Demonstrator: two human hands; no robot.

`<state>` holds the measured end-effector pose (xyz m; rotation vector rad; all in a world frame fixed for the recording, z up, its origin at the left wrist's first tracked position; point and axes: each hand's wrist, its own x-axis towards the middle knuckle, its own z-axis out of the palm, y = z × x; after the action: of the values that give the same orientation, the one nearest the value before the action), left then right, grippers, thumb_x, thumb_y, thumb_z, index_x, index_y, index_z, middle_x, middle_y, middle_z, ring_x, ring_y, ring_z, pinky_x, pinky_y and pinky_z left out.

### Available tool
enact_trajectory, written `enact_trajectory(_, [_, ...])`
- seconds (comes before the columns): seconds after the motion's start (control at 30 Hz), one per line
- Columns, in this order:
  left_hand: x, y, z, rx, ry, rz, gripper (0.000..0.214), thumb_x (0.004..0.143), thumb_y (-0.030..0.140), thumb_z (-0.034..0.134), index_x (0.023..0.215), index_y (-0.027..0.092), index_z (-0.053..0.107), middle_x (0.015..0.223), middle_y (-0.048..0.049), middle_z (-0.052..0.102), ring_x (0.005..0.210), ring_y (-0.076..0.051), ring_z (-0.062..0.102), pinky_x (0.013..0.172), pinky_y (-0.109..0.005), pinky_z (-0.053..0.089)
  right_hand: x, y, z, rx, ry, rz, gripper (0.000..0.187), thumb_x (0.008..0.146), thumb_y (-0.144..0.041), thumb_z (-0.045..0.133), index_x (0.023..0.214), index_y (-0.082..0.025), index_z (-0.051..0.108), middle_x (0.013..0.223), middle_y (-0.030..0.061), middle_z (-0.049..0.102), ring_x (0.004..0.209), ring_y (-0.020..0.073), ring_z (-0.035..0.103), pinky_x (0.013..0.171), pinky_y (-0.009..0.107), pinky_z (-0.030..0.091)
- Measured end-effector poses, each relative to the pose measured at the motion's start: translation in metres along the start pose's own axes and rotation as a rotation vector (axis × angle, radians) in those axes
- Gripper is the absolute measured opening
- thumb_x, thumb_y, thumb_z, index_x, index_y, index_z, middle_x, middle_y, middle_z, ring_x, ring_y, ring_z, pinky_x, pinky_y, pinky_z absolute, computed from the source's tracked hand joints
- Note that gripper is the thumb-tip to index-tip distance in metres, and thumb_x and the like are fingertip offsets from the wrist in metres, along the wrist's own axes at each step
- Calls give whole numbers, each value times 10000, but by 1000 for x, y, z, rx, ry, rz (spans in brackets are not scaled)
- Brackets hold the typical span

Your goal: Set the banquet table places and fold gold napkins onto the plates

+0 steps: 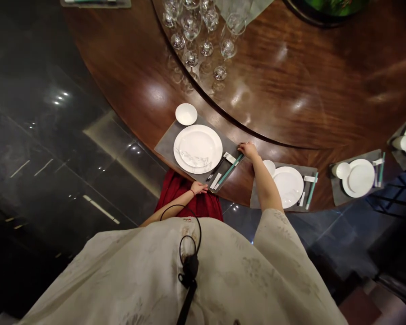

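A grey placemat (pixel 165 146) lies at the table's near edge, bearing a white plate (pixel 198 140) with a smaller patterned plate on it. A small white bowl (pixel 186 113) sits at the mat's far left corner. My left hand (pixel 199 188) is closed on the mat's near edge, by the lower end of the chopsticks. At the far right corner, my right hand (pixel 247 149) pinches the mat beside the upper end of a green-sleeved chopstick packet (pixel 229 171). Dark chopsticks (pixel 216 166) lean on a white rest (pixel 229 157), and a small white packet (pixel 215 181) lies between.
Several wine glasses (pixel 191 27) stand on the raised turntable (pixel 277 90). To the right, more settings follow the table rim, with a plate (pixel 288 187) on the nearest mat and another plate (pixel 358 178) beyond. Dark tiled floor (pixel 54 135) lies left.
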<state>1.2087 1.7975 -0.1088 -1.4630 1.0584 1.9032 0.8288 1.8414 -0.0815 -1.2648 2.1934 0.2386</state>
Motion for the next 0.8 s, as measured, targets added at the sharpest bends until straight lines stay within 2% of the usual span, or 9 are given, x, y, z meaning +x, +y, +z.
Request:
enact_trajectory(0.13, [-3, 3, 3, 12, 8, 0, 291, 830, 309, 760, 710, 64, 660, 955, -201, 754, 694, -174, 733, 438, -162, 364, -1, -2, -1, 5, 10, 39, 245, 960, -323, 551, 1031, -186, 742, 1151, 142, 683, 1080, 282, 547, 919, 365, 417])
enact_trajectory(0.23, [-7, 5, 0, 44, -24, -5, 295, 761, 318, 816, 673, 73, 677, 797, -162, 752, 633, -172, 712, 477, -182, 413, -5, -8, -5, 9, 6, 135, 238, 947, -337, 569, 1033, -180, 726, 1124, 156, 682, 1061, 288, 567, 897, 369, 437])
enact_trajectory(0.33, [-9, 9, -18, 168, -136, -1, 292, 689, 311, 851, 586, 103, 674, 641, -102, 717, 597, -158, 687, 515, -185, 445, -11, -21, -11, 36, 120, 288, 301, 955, -362, 528, 1122, -162, 680, 1148, 173, 662, 1055, 293, 576, 881, 373, 455])
enact_trajectory(0.4, [-10, 14, -43, 233, -247, 37, 293, 646, 328, 867, 565, 121, 676, 615, -83, 708, 589, -146, 675, 535, -186, 461, -9, -40, -17, 76, 246, 307, 350, 976, -348, 452, 1203, -153, 632, 1201, 172, 638, 1101, 293, 561, 913, 382, 455])
enact_trajectory(0.5, [-10, 27, -99, 192, -378, 104, 304, 611, 364, 876, 576, 128, 687, 619, -82, 708, 583, -142, 665, 579, -211, 497, 10, -94, -33, 143, 367, 160, 378, 983, -274, 349, 1228, -159, 612, 1219, 150, 633, 1163, 277, 532, 996, 395, 428])
enact_trajectory(0.57, [-12, 38, -149, 129, -375, 140, 301, 624, 363, 865, 582, 124, 687, 613, -83, 702, 588, -146, 661, 610, -232, 520, 36, -146, -47, 191, 405, 7, 383, 972, -243, 334, 1206, -170, 629, 1198, 139, 646, 1164, 269, 533, 1023, 398, 419])
enact_trajectory(0.67, [-20, 54, -239, -3, -176, 239, 253, 673, 320, 837, 634, 118, 690, 639, -77, 701, 609, -141, 658, 647, -245, 535, 90, -244, -74, 285, 452, -172, 391, 972, -245, 330, 1190, -204, 652, 1179, 127, 664, 1172, 264, 548, 1045, 406, 418])
enact_trajectory(0.73, [-28, 65, -307, -107, 34, 309, 216, 710, 297, 816, 700, 121, 691, 676, -69, 704, 634, -139, 664, 671, -250, 543, 131, -320, -91, 363, 496, -208, 407, 977, -260, 313, 1189, -230, 659, 1191, 117, 666, 1199, 259, 551, 1067, 416, 410])
enact_trajectory(0.8, [-38, 76, -379, -191, 219, 329, 214, 749, 310, 792, 776, 126, 686, 718, -66, 708, 656, -146, 676, 679, -262, 550, 170, -400, -105, 468, 543, -181, 434, 978, -278, 283, 1198, -232, 655, 1214, 116, 662, 1216, 248, 556, 1076, 412, 412])
